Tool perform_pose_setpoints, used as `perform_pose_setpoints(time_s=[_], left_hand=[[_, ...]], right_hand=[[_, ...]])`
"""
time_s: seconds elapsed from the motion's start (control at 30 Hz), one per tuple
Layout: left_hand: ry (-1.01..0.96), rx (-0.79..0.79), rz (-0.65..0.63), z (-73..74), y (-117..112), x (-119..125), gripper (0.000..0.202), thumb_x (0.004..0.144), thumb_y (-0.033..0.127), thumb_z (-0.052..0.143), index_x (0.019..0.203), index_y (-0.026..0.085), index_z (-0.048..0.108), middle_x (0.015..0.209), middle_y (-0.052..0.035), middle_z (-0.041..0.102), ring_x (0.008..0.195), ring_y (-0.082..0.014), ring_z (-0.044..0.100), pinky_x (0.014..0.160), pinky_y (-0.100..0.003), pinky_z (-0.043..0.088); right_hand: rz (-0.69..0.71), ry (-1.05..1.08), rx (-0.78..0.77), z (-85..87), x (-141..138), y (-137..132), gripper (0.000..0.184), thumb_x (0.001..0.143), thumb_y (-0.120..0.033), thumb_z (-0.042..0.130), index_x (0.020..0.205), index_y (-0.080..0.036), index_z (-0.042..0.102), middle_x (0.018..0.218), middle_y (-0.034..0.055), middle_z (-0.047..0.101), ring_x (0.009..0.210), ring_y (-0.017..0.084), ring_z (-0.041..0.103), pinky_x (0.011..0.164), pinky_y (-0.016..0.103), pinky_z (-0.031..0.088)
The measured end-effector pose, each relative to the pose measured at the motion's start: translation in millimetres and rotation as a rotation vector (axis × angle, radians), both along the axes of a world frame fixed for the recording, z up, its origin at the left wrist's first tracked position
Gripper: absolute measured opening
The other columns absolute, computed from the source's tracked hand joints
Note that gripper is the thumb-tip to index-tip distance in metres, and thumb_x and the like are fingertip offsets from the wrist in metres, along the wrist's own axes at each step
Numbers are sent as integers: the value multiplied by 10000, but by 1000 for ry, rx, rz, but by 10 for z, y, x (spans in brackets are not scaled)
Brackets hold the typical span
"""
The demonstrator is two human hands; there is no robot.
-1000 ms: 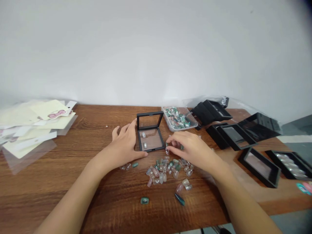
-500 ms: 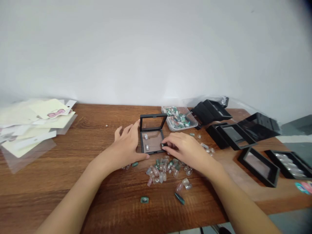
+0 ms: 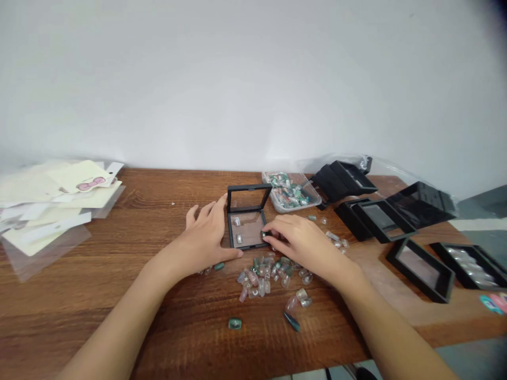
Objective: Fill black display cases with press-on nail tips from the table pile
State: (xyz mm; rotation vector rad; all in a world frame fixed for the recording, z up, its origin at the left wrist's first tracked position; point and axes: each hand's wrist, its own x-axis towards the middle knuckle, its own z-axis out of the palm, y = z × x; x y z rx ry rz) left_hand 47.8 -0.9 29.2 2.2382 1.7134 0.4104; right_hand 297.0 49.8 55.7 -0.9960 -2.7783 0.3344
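Observation:
A small black-framed display case (image 3: pixel 249 186) stands with its lid raised, and two silvery press-on nails (image 3: pixel 238 238) lie on the left of its clear base. My left hand (image 3: pixel 204 235) braces the case's left side, thumb at the front edge and index finger by the hinge, other fingers spread. The thumb and fingertips of my right hand (image 3: pixel 297 235) pinch a dark green press-on nail (image 3: pixel 265 234) over the right part of the base. Loose clear, pink and green press-on nails (image 3: pixel 261 286) lie in a pile in front. A single green nail (image 3: pixel 235 323) rests nearer the front.
Behind the case, a clear plastic tub (image 3: pixel 317 200) holds many nails. Several black frame boxes (image 3: pixel 422 270) spread over the right, one box (image 3: pixel 439 250) with silvery nails inside. At the left lies a heap of cream cards (image 3: pixel 85 198) and clear sleeves. A white wall (image 3: pixel 198 84) rises behind.
Both hands stay almost in place. The dark nail in my right fingertips has shifted very slightly at the case's right side.

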Motion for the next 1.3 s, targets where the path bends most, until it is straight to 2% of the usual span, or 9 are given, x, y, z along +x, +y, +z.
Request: perform_pose_setpoints(time_s=[0.2, 0.37, 0.53, 0.73, 0.87, 0.97, 1.1, 1.3], left_hand=[[-3, 2, 8, -1, -3, -3, 1188, 742, 593, 699, 1550, 202, -80, 1565, -209, 287, 1438, -387, 275, 1146, -617, 84], [29, -3, 31, -18, 12, -39, 1147, 762, 654, 642, 1548, 131, -8, 1540, -248, 322, 1440, -382, 279, 1154, -600, 64], [36, 11, 44, -10, 22, -59, 1081, 780, 614, 635, 1545, 150, 28, 1547, -226, 327, 1438, -376, 282, 1155, -589, 66], [26, 76, 28, -48, 48, -53, 1167, 755, 639, 661, 1549, 172, -56, 1566, -227, 264, 1457, -382, 237, 1154, -592, 82], [24, 86, 17, -72, 62, -45, 1185, 751, 602, 679, 1543, 185, -98, 1574, -227, 236, 1464, -382, 216, 1150, -613, 79], [16, 84, 14, -68, 58, -35, 1166, 759, 571, 679, 1541, 190, -98, 1543, -225, 289, 1444, -379, 260, 1153, -617, 73], [-2, 81, 29, -60, 54, -21, 1174, 750, 583, 681, 1544, 199, -94, 1485, -198, 360, 1390, -385, 339, 1155, -614, 81], [34, 119, 82, -79, 79, -27, 1182, 745, 610, 673, 1542, 209, -103, 1509, -217, 312, 1407, -412, 291, 1130, -636, 111]], right_hand=[[-18, 37, -21, 55, 2, -16, 146, 960, -283, 573, 1039, -198, 661, 950, 51, 691, 895, 210, 635, 794, 321, 467], [-30, 97, -86, 174, 72, -25, 106, 948, -228, 565, 998, -207, 656, 969, 39, 697, 893, 189, 636, 786, 292, 454], [-57, 93, -203, 250, 161, -13, 89, 922, -201, 579, 934, -224, 664, 862, -5, 691, 755, 145, 611, 712, 263, 431], [-64, -2, -368, 269, 272, 20, 97, 904, -191, 580, 929, -224, 667, 739, -28, 671, 665, 129, 605, 632, 246, 405], [-98, -107, -451, 221, 421, 56, 141, 838, -211, 657, 978, -225, 645, 714, -27, 658, 646, 141, 604, 581, 236, 389], [-112, -141, -458, 182, 496, 68, 183, 794, -198, 689, 969, -229, 641, 687, -31, 635, 622, 142, 589, 550, 230, 371], [-115, -152, -457, 180, 495, 68, 141, 784, -156, 669, 904, -230, 657, 669, -33, 617, 606, 135, 574, 545, 226, 364], [-155, -110, -424, 265, 476, 83, 68, 867, -212, 600, 922, -230, 636, 651, -42, 612, 604, 135, 570, 575, 236, 379]])
